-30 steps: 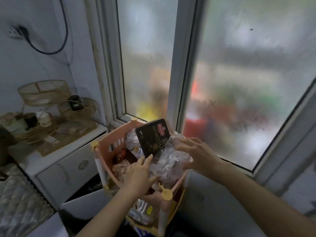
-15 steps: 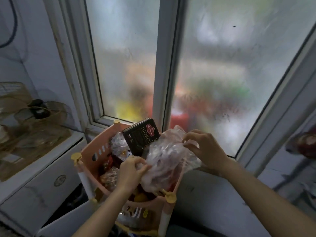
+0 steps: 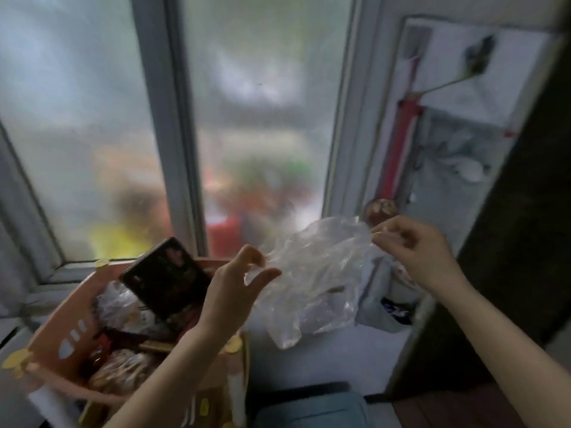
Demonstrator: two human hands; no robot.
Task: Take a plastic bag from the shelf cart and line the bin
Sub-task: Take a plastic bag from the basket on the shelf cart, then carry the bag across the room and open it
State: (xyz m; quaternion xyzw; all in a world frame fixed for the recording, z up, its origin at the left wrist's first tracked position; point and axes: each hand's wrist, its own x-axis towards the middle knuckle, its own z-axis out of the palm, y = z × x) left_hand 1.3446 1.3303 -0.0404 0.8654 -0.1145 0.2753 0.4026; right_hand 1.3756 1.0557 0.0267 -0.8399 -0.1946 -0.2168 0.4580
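- As the clear plastic bag (image 3: 312,282) hangs crumpled in the air to the right of the shelf cart (image 3: 77,329), a person stretches it between two hands in front of the frosted window (image 3: 259,118).
- One window of two frosted panes fills the background; one pink cart with yellow caps stands below it at the left, its top tier crowded with wrapped packets too blurred to count.
- One bag is out of the cart and clear of its rim; one dark box (image 3: 167,279) leans upright in the top tier, just beside the left wrist.
- The left hand (image 3: 231,291) pinches the bag's near edge between thumb and forefinger, the other fingers loosely curled.
- The right hand (image 3: 417,251) pinches the far edge at its fingertips, held higher than the left.
- To do this step well, it seems best to find the bag's open mouth and rub the two layers apart before heading for the bin.
- A grey-green shape (image 3: 312,409) at the lower edge may be the bin; that cannot be told.
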